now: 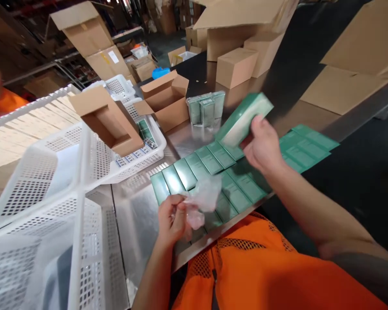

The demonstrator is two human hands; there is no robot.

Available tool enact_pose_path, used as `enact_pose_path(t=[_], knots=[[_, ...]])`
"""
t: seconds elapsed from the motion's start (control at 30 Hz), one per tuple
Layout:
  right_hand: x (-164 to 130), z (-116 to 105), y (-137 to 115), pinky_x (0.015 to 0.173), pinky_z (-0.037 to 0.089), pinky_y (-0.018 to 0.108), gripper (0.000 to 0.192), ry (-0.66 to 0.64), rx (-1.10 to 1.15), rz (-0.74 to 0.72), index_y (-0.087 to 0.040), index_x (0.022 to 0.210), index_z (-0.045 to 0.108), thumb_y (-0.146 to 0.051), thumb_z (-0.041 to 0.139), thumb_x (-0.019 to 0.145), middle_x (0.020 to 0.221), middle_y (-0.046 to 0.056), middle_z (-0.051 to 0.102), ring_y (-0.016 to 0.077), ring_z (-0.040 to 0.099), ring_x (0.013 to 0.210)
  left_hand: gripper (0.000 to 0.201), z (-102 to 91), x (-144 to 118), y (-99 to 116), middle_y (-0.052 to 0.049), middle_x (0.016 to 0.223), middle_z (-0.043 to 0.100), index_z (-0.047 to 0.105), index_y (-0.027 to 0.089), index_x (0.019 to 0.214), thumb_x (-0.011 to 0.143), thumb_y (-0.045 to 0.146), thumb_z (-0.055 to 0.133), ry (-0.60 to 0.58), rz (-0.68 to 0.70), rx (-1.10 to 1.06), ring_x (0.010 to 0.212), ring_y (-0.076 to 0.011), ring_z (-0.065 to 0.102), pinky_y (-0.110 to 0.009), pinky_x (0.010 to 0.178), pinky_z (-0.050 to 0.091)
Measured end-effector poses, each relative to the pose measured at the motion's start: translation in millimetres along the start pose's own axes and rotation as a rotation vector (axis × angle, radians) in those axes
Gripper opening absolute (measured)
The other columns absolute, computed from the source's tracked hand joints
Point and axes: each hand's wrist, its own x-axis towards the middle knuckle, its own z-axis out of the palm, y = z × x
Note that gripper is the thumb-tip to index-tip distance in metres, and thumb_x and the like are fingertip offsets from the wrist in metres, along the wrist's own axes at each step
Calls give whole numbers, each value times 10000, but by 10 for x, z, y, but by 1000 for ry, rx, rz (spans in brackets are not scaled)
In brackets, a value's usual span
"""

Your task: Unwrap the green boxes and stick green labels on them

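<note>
While right hand [261, 144] grips flat green rectangular carton [244, 120] aloft over steel table [136, 206], left hand [173, 217] pinches crumpled clear plastic film [203, 196]. Risk: lifted carton slips, knocking row of green cartons [194, 168] beneath; loose film may snag or drape over row.

Boxes [210, 161] lie in rows on the table [136, 215], baskets [45, 181] to their left

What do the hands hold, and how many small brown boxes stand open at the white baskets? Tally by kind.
Right hand, green box: 1
Left hand, clear plastic wrap: 1
Open small brown boxes: 2
Total: 4
</note>
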Motion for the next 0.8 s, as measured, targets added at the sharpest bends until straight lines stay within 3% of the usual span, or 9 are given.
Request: enact_pose_path(t=[0.03, 0.13, 0.23, 0.33, 0.4, 0.47, 0.63, 0.73, 0.8], knots=[[224, -171, 46, 921, 585, 371, 594, 74, -208, -79, -303, 1338, 446, -730, 213, 997, 1299, 34, 652, 213, 640, 1134, 333, -12, -5, 17, 18, 590, 639, 606, 200, 741, 927, 476, 617, 63, -51, -50, 456, -106, 528, -204, 447, 402], [708, -613, 221, 1104, 473, 413, 480, 49, -461, -43, -246, 1353, 510, -562, 355, 1027, 1386, 70, 619, 244, 579, 1252, 342, -71, 40, 75, 71, 559, 518, 575, 218, 740, 787, 503, 759, 190, -144, -70, 461, -93, 435, -197, 448, 358], [822, -787, 429, 1113, 460, 487, 548, -121, -723, 102, -143, 1492, 445, -389, 448, 1003, 1341, 151, 648, 306, 604, 1248, 365, -126, 130, 101, 66, 618, 579, 686, 232, 910, 640, 401, 863, 91, -296, 179, 524, -117, 500, -223, 506, 393], [726, -745, 577, 1113, 471, 507, 642, -359, -954, 172, -133, 1549, 413, -341, 526, 952, 1326, 162, 666, 344, 627, 1237, 205, -136, 199, 64, 36, 577, 553, 669, 213, 654, 703, 374, 787, -49, -298, 496, 534, -130, 517, -259, 538, 377], [663, -685, 608, 1196, 387, 487, 658, -469, -1032, 137, -111, 1540, 437, -338, 553, 933, 1468, 176, 563, 354, 521, 1371, 359, -125, 219, 16, 37, 542, 464, 516, 210, 484, 725, 352, 740, -63, -211, 613, 508, -121, 474, -270, 530, 350], [638, -638, 595, 1245, 310, 454, 699, -547, -1099, 94, -74, 1572, 375, -332, 538, 943, 1584, 189, 416, 343, 385, 1474, 362, -111, 223, -32, 29, 553, 452, 452, 218, 462, 723, 293, 691, -53, -128, 642, 538, -135, 496, -273, 540, 372], [719, -529, 532, 1201, 356, 549, 698, -664, -1218, 54, -83, 1602, 316, -308, 499, 967, 1568, 220, 421, 392, 441, 1428, 218, -100, 198, -87, -55, 824, 714, 421, 221, 504, 647, 114, 546, 25, -43, 510, 876, -215, 730, -291, 688, 526], [811, -404, 525, 1220, 318, 551, 638, -741, -1201, -78, -140, 1590, 363, -327, 475, 991, 1645, 164, 301, 365, 336, 1496, 179, -120, 161, -86, -51, 1021, 768, 606, 211, 739, 658, 79, 516, 71, -77, 411, 677, -149, 728, -277, 637, 548], [871, -319, 528, 1204, 359, 515, 547, -893, -1146, -184, -189, 1519, 495, -351, 480, 996, 1598, 122, 416, 329, 405, 1465, 372, -143, 134, -81, 2, 843, 775, 693, 221, 947, 662, 74, 505, 62, -75, 375, 541, -124, 671, -252, 574, 527]])
